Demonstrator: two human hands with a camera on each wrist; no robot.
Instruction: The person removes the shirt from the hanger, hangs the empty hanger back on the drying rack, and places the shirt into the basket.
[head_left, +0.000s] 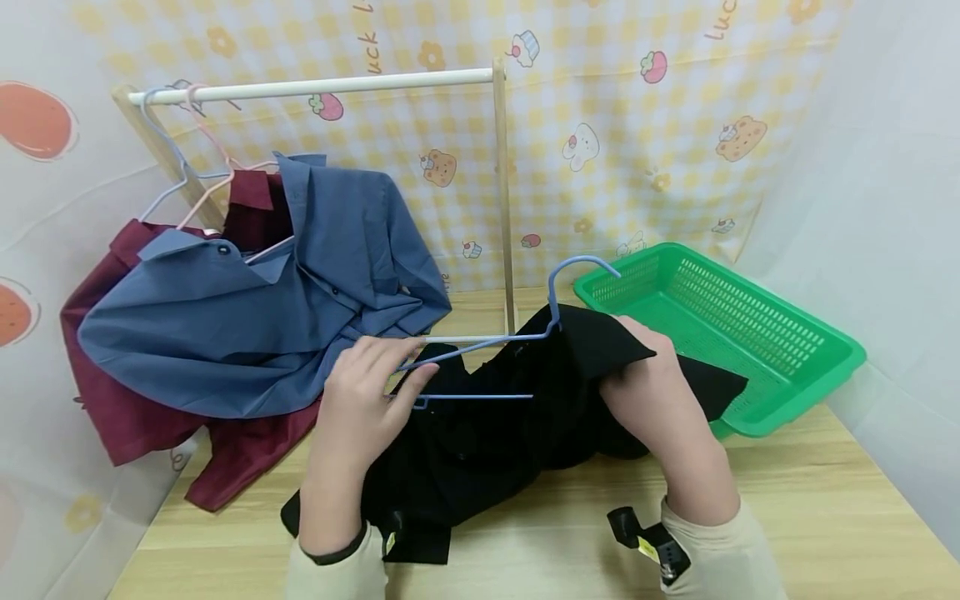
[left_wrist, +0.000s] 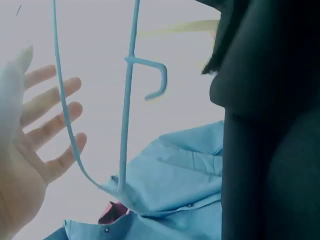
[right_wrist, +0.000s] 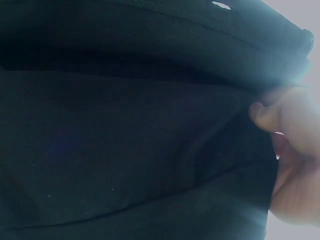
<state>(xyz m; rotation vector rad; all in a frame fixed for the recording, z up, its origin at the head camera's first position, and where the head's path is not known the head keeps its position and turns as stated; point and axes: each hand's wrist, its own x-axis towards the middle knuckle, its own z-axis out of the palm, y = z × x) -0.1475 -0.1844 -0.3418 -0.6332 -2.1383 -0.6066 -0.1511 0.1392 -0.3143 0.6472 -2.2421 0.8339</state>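
A black shirt (head_left: 480,467) with a collar is held up above the table, part of it trailing over the basket's near edge. My right hand (head_left: 652,383) grips the shirt near its collar; the right wrist view shows thumb and fingers (right_wrist: 272,117) pinching black cloth. A blue hanger (head_left: 554,292) reaches into the shirt on the right, its hook standing above the collar. At the hanger's left end is my left hand (head_left: 363,400). In the left wrist view its fingers (left_wrist: 50,130) are spread and loosely extended beside the hanger bars (left_wrist: 125,110), not curled round them.
At left, a rack with a white rail (head_left: 315,87) carries a blue shirt (head_left: 247,333) and a maroon shirt (head_left: 135,425) on hangers. A green plastic basket (head_left: 810,333) stands at right, behind my right hand. The wooden table (head_left: 540,533) spreads in front.
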